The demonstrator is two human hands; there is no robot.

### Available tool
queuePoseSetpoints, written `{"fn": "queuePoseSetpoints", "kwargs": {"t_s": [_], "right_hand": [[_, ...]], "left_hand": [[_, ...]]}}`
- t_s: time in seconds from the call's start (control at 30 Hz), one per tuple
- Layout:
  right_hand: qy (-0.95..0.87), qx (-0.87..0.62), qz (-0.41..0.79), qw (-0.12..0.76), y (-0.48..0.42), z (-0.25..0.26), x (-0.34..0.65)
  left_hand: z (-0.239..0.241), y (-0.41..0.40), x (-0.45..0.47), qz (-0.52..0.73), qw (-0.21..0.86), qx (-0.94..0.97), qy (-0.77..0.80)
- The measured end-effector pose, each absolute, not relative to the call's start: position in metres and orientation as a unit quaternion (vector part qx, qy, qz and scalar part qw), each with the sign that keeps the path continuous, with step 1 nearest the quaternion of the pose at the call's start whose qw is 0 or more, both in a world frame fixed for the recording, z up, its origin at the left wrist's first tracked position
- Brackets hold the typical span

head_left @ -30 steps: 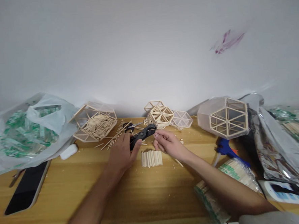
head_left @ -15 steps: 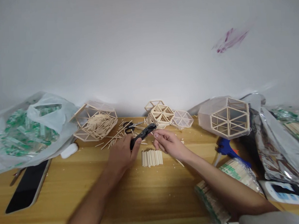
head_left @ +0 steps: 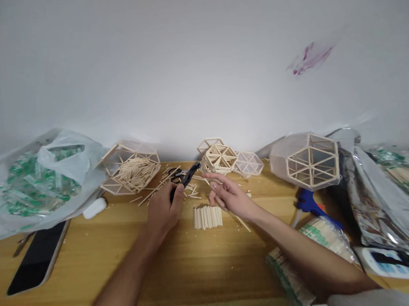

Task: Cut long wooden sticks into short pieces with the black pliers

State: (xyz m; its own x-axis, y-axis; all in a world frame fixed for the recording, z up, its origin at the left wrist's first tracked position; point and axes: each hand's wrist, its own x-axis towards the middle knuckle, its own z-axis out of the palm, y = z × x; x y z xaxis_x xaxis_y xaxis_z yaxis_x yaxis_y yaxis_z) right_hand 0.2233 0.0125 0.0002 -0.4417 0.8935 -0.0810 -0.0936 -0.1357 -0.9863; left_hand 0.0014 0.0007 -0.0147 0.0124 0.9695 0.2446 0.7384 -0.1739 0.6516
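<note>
My left hand [head_left: 163, 211] is closed round black cutting pliers [head_left: 182, 181], whose jaws point up and to the right over loose wooden sticks. My right hand [head_left: 228, 195] pinches a thin wooden stick [head_left: 206, 178] between thumb and fingers, its tip close to the pliers' jaws. A neat row of short cut sticks [head_left: 207, 216] lies on the wooden table [head_left: 197, 269] between the two hands. Scissors [head_left: 178, 174] lie just behind the pliers.
Stick-built polyhedra stand at the back: one filled with sticks [head_left: 129, 172], small ones [head_left: 222, 157], a large one [head_left: 307, 159]. A plastic bag [head_left: 36, 181] and phone [head_left: 36, 258] lie left. A blue glue gun [head_left: 309, 203], stick packets [head_left: 301, 258] and foil bags [head_left: 383, 197] crowd the right.
My left hand has swung the pliers left and upward, away from my right hand. My right hand has stayed nearly in place, its fingers now stretched a little toward the pliers.
</note>
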Motion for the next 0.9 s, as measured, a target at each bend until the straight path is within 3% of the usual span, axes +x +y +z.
{"fn": "queuePoseSetpoints", "kwargs": {"t_s": [0.1,0.33,0.53,0.73,0.9], "right_hand": [[-0.52,-0.354,0.676,0.383,0.012,0.003,0.224],[-0.453,-0.345,0.679,0.464,0.02,0.002,0.225],[-0.455,-0.387,0.625,0.502,0.025,-0.003,0.228],[-0.565,-0.458,0.521,0.447,0.026,-0.015,0.231],[-0.774,-0.528,0.231,0.262,0.02,-0.008,0.234]], "left_hand": [[-0.016,0.001,0.001,0.367,0.237,0.662,0.608],[-0.017,0.003,-0.001,0.428,0.548,0.5,0.516],[-0.003,0.006,-0.014,0.48,0.667,0.374,0.431],[0.006,0.014,-0.027,0.609,0.648,0.295,0.349],[0.001,0.018,-0.031,0.646,0.573,0.314,0.396]]}}
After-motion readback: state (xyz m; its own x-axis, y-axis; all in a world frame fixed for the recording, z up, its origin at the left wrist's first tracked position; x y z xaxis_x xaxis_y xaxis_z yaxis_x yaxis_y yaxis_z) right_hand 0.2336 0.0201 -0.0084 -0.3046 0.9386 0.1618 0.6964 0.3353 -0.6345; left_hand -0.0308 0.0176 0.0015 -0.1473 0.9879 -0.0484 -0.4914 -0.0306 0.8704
